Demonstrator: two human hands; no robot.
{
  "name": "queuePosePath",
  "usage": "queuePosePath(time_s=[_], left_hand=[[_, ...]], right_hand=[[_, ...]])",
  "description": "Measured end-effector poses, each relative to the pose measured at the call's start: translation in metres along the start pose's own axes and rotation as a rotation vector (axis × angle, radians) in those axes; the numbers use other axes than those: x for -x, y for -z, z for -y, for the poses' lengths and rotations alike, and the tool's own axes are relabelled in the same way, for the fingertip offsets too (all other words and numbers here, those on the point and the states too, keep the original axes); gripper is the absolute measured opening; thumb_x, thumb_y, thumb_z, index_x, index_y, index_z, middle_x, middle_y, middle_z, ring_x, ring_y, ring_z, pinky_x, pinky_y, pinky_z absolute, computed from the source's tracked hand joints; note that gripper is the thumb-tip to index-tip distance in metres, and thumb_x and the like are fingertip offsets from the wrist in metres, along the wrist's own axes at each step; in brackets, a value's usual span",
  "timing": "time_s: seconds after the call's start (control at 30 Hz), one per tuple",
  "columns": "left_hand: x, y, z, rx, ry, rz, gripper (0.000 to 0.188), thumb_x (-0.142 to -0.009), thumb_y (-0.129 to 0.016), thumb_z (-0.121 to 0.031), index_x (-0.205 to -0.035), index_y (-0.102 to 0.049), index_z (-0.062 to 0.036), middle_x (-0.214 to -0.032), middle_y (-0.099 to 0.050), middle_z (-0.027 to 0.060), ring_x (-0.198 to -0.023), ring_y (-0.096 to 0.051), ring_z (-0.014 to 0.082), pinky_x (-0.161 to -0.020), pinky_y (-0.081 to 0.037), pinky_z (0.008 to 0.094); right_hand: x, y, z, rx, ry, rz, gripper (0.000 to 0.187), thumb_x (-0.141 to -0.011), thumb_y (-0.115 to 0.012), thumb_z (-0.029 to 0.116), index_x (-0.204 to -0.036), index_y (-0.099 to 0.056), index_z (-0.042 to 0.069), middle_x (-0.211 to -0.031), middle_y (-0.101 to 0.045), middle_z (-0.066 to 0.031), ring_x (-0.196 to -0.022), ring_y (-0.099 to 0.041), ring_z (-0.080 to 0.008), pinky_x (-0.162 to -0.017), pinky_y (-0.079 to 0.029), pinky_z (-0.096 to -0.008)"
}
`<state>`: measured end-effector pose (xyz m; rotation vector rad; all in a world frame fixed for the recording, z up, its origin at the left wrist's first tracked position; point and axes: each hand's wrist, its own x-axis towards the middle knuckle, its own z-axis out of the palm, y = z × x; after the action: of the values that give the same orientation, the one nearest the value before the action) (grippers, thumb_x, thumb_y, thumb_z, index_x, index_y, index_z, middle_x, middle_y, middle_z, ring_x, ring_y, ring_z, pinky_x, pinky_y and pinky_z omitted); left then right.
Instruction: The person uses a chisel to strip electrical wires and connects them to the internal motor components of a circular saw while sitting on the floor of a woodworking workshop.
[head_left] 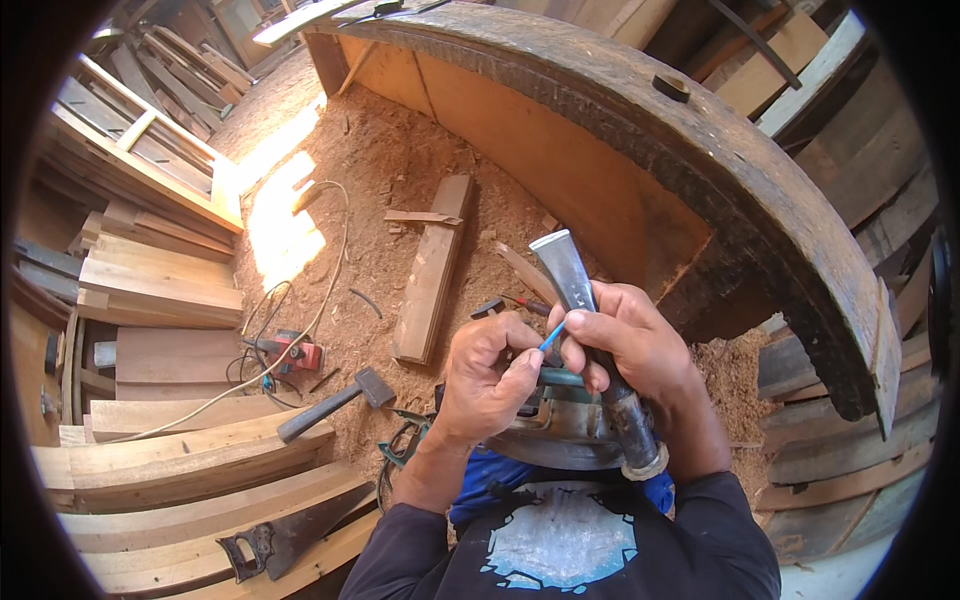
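Observation:
My right hand [635,340] is closed around a chisel [565,268], its wide steel blade pointing up and away from me. The dark handle [628,425] runs down towards my body and ends in a pale, worn butt. A thin blue pencil-like stick [552,336] is pinched between the thumb and fingers of my left hand [492,375], its far end touching the fingertips of my right hand beside the blade. A green-and-metal power tool [560,425] sits just below my hands, partly hidden by them.
A heavy wooden bench [620,100] curves across the far right. Sawdust [360,200] covers the floor, where a plank [435,270] lies. At left are a hammer [340,402], a red corded power tool [297,352], a handsaw [285,535] and stacked boards [160,280].

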<state>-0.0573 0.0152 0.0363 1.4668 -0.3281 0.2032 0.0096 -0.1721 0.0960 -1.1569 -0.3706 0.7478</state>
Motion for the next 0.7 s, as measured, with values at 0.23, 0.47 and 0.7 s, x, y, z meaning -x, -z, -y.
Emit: queuePosePath(time_s=[0.23, 0.47, 0.7], left_hand=[[-0.009, -0.003, -0.011, -0.207, -0.098, -0.207, 0.006, -0.093, -0.059, -0.002, -0.088, -0.057, -0.0038, -0.075, -0.049, -0.0030, -0.065, -0.043, 0.0032, -0.058, -0.037, 0.0221], [-0.015, -0.010, -0.008, -0.348, -0.218, -0.259, 0.007, -0.089, -0.065, -0.002, -0.090, -0.058, -0.0027, -0.074, -0.053, 0.0037, -0.065, -0.052, 0.0095, -0.060, -0.043, 0.0252], [-0.011, -0.009, -0.004, -0.357, -0.259, -0.284, 0.015, -0.082, -0.068, 0.002, -0.090, -0.056, -0.0025, -0.074, -0.051, 0.0051, -0.065, -0.052, 0.0133, -0.060, -0.043, 0.0277]], right_hand=[[0.039, -0.022, -0.002, -0.140, 0.096, -0.036, 0.026, -0.105, -0.040, 0.019, -0.121, -0.047, -0.001, -0.079, -0.056, -0.0059, -0.048, -0.051, -0.0082, -0.051, -0.050, -0.0241], [0.049, -0.039, -0.031, -0.387, -0.160, 0.169, 0.022, -0.106, -0.042, 0.021, -0.116, -0.046, 0.001, -0.074, -0.052, -0.0058, -0.047, -0.049, -0.0105, -0.048, -0.047, -0.0237], [0.045, -0.041, -0.037, -0.383, -0.153, 0.184, 0.022, -0.106, -0.043, 0.021, -0.114, -0.046, 0.001, -0.072, -0.052, -0.0049, -0.046, -0.048, -0.0095, -0.047, -0.047, -0.0240]])
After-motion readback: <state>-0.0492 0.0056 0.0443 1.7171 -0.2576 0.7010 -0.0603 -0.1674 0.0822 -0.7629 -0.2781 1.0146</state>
